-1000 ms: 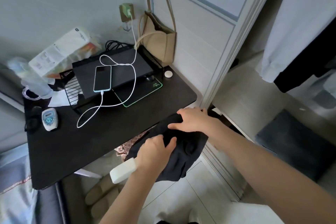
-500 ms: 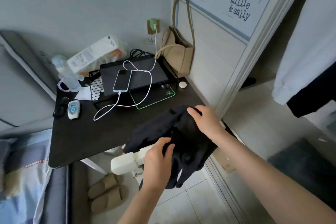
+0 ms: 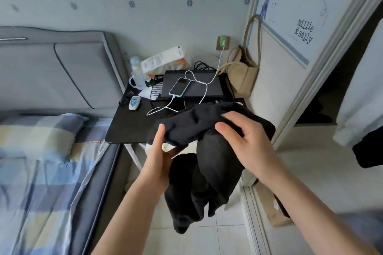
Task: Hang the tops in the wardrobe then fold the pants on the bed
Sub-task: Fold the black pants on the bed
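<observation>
Both hands [image 3: 159, 159] [image 3: 246, 143] grip a bunched black garment [image 3: 207, 172] beside the table [image 3: 128, 128]; dangling cloth may snag the phone cable [image 3: 204, 87].

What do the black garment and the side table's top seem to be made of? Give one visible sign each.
Black garment: soft matte fabric, likely knit; it drapes and creases in both hands.
Side table: probably dark laminate or painted board; flat, thin-edged, faint sheen.

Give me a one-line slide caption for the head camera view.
Both hands, left and right, hold a black garment up between the bed and the wardrobe.
</observation>
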Action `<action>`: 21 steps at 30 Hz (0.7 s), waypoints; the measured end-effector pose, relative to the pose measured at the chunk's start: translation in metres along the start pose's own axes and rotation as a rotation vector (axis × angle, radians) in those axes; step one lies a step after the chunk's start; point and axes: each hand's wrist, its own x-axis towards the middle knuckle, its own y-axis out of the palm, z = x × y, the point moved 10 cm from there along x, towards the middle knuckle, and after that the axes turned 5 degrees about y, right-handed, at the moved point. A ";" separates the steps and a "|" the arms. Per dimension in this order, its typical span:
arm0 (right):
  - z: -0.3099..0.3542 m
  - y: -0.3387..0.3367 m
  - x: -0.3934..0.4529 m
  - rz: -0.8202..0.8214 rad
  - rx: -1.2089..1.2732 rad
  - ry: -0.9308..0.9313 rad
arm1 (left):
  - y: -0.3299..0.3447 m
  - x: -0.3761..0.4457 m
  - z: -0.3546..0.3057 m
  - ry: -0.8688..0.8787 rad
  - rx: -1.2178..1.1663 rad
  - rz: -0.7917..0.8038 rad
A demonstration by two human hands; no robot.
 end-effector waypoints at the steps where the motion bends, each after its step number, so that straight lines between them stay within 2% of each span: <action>1: 0.007 0.012 -0.008 0.077 0.021 -0.003 | -0.002 -0.008 -0.003 0.020 -0.002 0.000; 3: 0.017 0.038 -0.023 0.212 -0.009 -0.013 | -0.018 -0.021 -0.014 0.091 -0.011 -0.065; 5: 0.027 0.057 -0.033 0.250 -0.119 -0.051 | -0.045 -0.040 -0.032 0.197 -0.035 -0.193; 7: 0.039 0.072 -0.041 0.261 -0.204 -0.099 | -0.073 -0.064 -0.057 0.363 -0.059 -0.307; 10: 0.055 0.112 -0.056 0.436 -0.285 -0.203 | -0.112 -0.104 -0.090 0.596 -0.046 -0.413; 12: 0.051 0.135 -0.062 0.535 -0.377 -0.186 | -0.131 -0.125 -0.104 0.682 0.007 -0.450; 14: 0.055 0.156 -0.060 0.553 -0.407 -0.139 | -0.157 -0.156 -0.120 0.765 0.117 -0.527; 18: 0.107 0.199 -0.039 0.441 -0.042 -0.059 | -0.197 -0.217 -0.137 0.875 0.360 -0.647; 21: 0.156 0.285 -0.045 0.689 0.173 0.086 | -0.226 -0.249 -0.138 0.843 0.642 -0.714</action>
